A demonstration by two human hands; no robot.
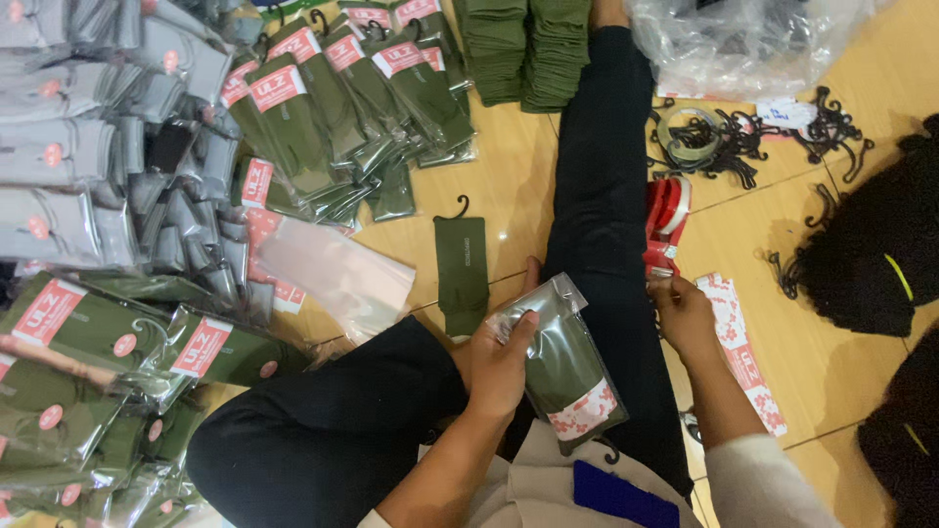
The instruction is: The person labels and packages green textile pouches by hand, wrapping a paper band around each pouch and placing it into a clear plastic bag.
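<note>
Over lap: left hand [501, 364] clamped on bagged green sock [565, 364]; right hand [685, 315] apart, pinching red tape dispenser [667, 223].

Clear bagged green sock pack [567, 367], pink-white label; more packs [333, 98] upper left

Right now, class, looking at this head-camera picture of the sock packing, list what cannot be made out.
- Head view: the right hand covers whatever its fingertips pinch beside the red tape dispenser.
- The left hand hides part of the clear-bagged olive-green sock pack.
- The black bundle of fabric is cut off by the right edge.
</note>
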